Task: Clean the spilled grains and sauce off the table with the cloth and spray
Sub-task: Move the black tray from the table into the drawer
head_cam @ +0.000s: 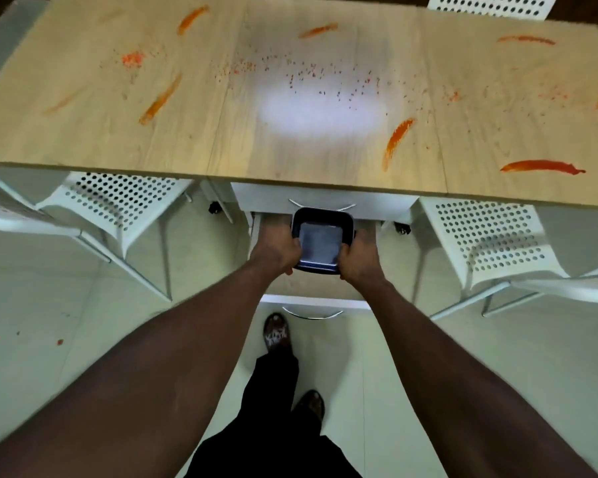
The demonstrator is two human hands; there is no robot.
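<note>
A light wooden table (187, 132) fills the upper half of the view. Orange-red sauce streaks (397, 139) lie across it, and small reddish grains (311, 74) are scattered along its middle. Below the table's near edge, over an open white drawer (311, 300), both hands hold a dark square tray (320, 241). My left hand (277, 248) grips its left side and my right hand (358, 257) grips its right side. The tray looks empty. No cloth or spray bottle is in view.
White perforated chairs stand at the left (118, 201) and right (491, 236) of the drawer unit, and another (491, 5) is behind the table. Red spots (59, 341) mark the floor at the left. My feet (277, 334) stand just before the drawer.
</note>
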